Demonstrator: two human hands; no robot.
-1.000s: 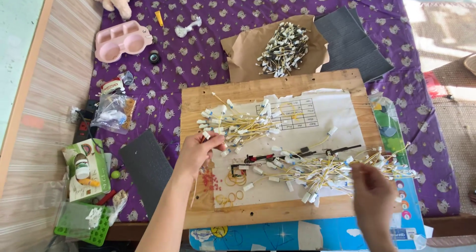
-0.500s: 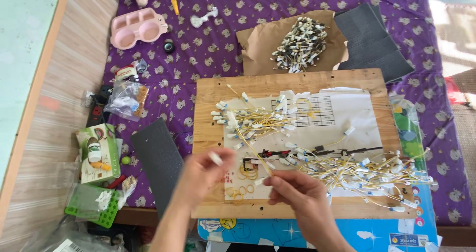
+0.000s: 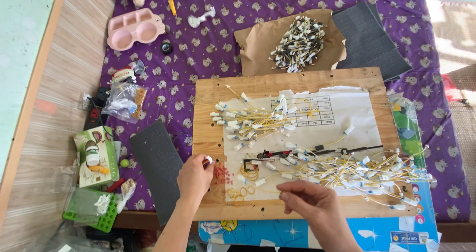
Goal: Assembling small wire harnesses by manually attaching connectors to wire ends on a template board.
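While the left hand (image 3: 195,176) rests at the wooden board's (image 3: 208,98) near-left edge, its grip is pinched on a small white connector (image 3: 209,159), which pokes up and away from the person. A thin yellow wire (image 3: 265,189) runs from near it to the right hand (image 3: 310,202), lying crosswise along the board's front edge; that hand's fingertips look closed on the wire. Half a second ago both hands were lower, nearer the board's front edge; now they have spread apart. Left of the board lie a green carton (image 3: 96,155), a clear plastic bag (image 3: 121,103) and a dark grey sheet (image 3: 158,162). Beyond its far edge, brown paper (image 3: 253,43) carries a heap of connectors (image 3: 297,43).
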